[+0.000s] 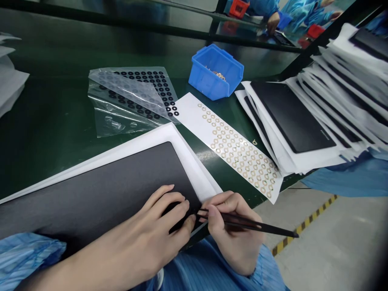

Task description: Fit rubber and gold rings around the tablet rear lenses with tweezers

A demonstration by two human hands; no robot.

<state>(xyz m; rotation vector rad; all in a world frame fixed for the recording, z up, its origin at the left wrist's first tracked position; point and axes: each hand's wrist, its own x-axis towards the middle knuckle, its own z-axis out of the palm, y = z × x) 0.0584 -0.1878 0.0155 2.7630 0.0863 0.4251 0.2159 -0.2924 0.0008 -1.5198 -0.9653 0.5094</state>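
A dark grey flat panel (100,194) lies on a white sheet (188,157) at the near edge of the green table. My left hand (151,234) rests on the panel's near right corner, fingers curled and pressed down on it. My right hand (233,234) is closed in a pinch on black tweezers (254,225), whose tips point left at the panel's corner beside my left fingertips. What the tips touch is too small to make out.
A white strip of several gold rings (239,151) lies right of the panel. Clear film sheets with black rings (136,95) lie behind, next to a blue bin (216,72). A fanned stack of panels in white sheets (306,117) fills the right. Other people's hands work at the far top.
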